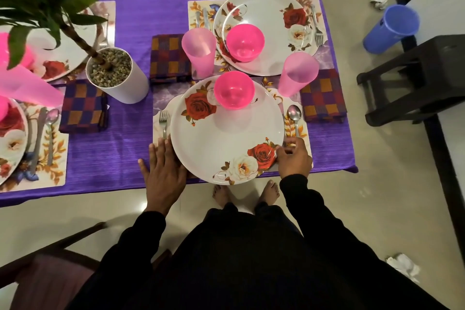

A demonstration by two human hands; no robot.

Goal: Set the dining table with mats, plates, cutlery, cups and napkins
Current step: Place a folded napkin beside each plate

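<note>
The near plate (226,133), white with roses, sits on its mat (298,131) at the counter's (125,143) front edge. The right hand (293,156) curls its fingers at the plate's right rim, the grip closed on the edge beside the spoon (295,114). The left hand (163,168) lies flat with fingers straight against the plate's left rim, holding nothing. A pink bowl (234,89) stands on the plate's far side, a fork (164,123) lies just left of it. A pink cup (297,73) and a checked napkin (323,95) sit to the right. Beyond is a second plate (266,33), and a potted plant (117,73) stands to the left.
</note>
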